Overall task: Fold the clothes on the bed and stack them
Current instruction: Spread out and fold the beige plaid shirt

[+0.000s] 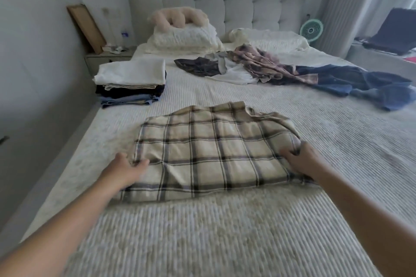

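A beige plaid garment [202, 148] lies folded into a rough rectangle in the middle of the bed [225, 231]. My left hand [126, 167] pinches its left edge, fingers curled on the cloth. My right hand [301, 159] grips its right edge, where the fabric bunches up. A stack of folded clothes [130, 83], white on top with black and blue beneath, sits at the bed's left side. Unfolded clothes lie further back: a dark patterned piece [198, 66], a white one [234, 76], a pinkish plaid shirt [265, 65] and blue denim [360, 85].
Pillows [186, 38] and a plush cushion [177, 18] rest against the grey headboard [247, 0]. A nightstand [108, 56] stands left of the bed, a small green fan [311, 29] at the right. A wall runs close along the left side.
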